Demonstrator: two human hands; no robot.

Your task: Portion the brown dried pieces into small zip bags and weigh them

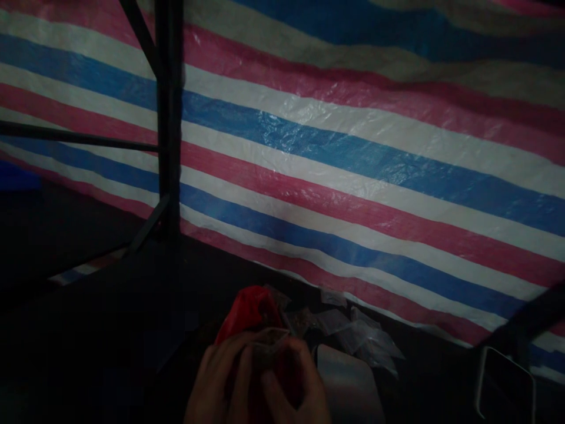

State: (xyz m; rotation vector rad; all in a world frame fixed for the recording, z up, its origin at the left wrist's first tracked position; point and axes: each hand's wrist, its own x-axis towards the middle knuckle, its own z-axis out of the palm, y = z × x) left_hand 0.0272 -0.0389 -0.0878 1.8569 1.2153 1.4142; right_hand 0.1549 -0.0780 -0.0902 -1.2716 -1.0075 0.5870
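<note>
Low in the dim head view, my left hand point(220, 377) and my right hand point(298, 383) come together around a small clear plastic bag point(270, 340). Both hands grip its sides, and its mouth is spread apart at the top. What the bag contains is too dark to make out. Just behind my fingers stands a red bag point(249, 307), partly covered by my left hand. Several small clear plastic bags point(353, 330) lie in a loose heap beyond my right hand, some with brownish contents point(303, 320).
A silvery, rounded flat object point(346, 383) lies right of my hands. Farther right is a phone-like dark slab with a pale rim point(505, 383). Dark metal posts point(169, 118) stand before a striped plastic sheet point(331, 147). Something blue point(17, 176) sits far left.
</note>
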